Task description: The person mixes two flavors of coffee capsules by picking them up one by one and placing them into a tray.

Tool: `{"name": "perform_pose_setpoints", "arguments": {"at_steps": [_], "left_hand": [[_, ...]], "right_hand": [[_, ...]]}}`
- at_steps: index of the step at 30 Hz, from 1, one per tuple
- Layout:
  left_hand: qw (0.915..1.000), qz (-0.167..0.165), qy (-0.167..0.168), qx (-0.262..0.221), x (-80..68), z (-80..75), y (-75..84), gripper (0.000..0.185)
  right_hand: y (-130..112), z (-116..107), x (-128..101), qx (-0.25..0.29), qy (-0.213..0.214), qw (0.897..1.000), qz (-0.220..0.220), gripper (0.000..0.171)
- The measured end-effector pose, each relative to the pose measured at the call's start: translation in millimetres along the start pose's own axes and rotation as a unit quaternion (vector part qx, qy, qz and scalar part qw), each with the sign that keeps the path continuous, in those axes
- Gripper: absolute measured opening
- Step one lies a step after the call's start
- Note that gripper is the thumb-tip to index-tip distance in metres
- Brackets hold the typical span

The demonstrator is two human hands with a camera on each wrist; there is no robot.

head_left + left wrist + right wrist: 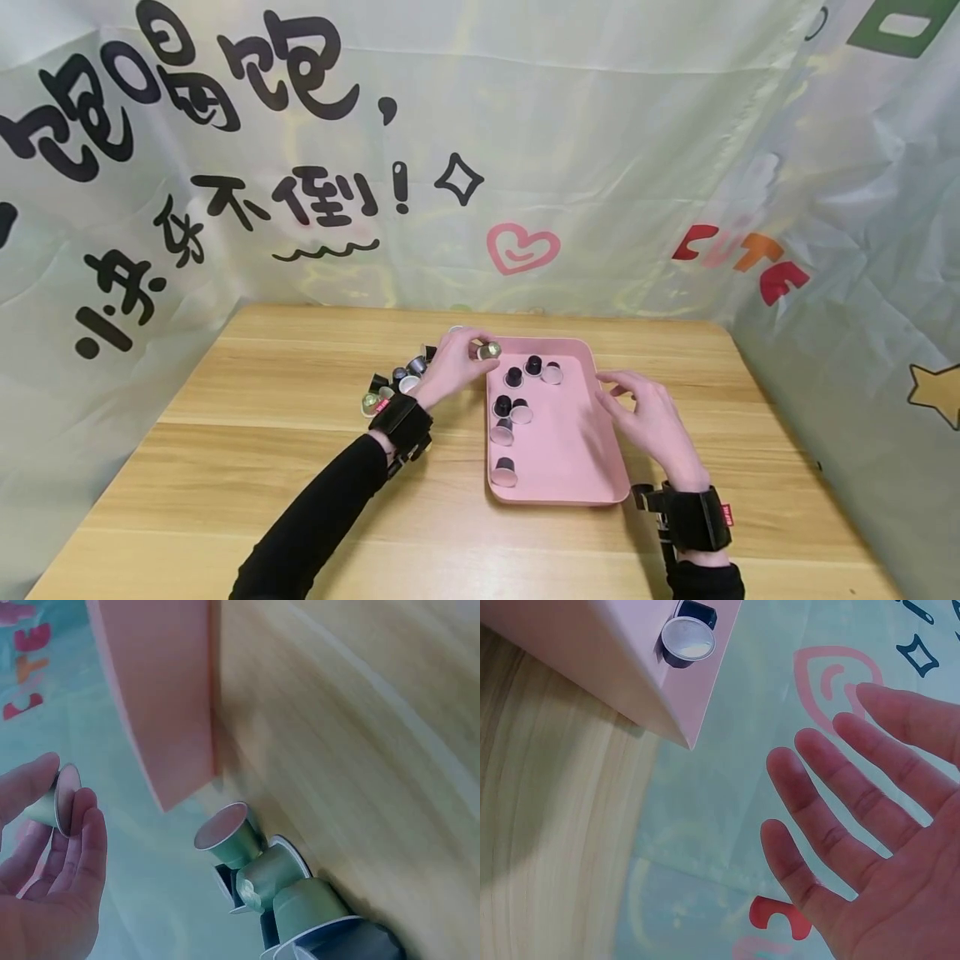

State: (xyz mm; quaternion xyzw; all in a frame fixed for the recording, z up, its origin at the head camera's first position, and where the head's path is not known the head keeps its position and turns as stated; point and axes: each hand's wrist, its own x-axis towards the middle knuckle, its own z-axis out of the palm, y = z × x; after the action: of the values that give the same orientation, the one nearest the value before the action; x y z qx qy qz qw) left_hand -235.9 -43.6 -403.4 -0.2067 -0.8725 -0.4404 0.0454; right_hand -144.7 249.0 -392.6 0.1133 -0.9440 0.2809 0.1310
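Note:
My left hand pinches a pale green coffee capsule between thumb and fingers, above the back left corner of the pink tray. In the left wrist view the held capsule shows its flat lid. Several dark capsules stand or lie in the tray, mostly along its left side and toward the back. Beside the tray's right rim, my right hand hovers with nothing in it; the right wrist view shows its fingers spread.
Left of the tray, a loose heap of green, dark and silvery capsules lies on the wooden table, partly behind the left hand and wrist. A printed cloth hangs behind the table and along its sides.

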Motion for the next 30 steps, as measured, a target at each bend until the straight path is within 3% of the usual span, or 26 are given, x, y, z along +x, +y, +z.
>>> {"name": "perform_pose_setpoints", "arguments": {"at_steps": [4,12,19,25,30], "left_hand": [[0.9990,0.010,-0.002,0.044,8.1,6.1,-1.2,0.030],[0.9957,0.033,-0.021,0.084,21.5,20.3,-3.6,0.025],[0.9769,0.059,-0.018,0.205,27.2,31.7,-4.4,0.019],[0.9711,0.045,-0.023,0.233,31.4,38.5,-4.2,0.013],[0.9573,0.053,-0.032,0.282,32.7,43.6,-2.8,0.009]], "right_hand": [[-1,-1,0,-0.002,0.001,1.000,-0.004,0.030],[-2,0,0,-0.002,-0.001,1.000,-0.002,0.031],[-2,0,-1,-0.003,-0.005,1.000,0.002,0.031],[-1,0,-1,-0.004,-0.006,1.000,0.003,0.031],[0,0,-1,-0.004,-0.005,1.000,0.000,0.031]]}}
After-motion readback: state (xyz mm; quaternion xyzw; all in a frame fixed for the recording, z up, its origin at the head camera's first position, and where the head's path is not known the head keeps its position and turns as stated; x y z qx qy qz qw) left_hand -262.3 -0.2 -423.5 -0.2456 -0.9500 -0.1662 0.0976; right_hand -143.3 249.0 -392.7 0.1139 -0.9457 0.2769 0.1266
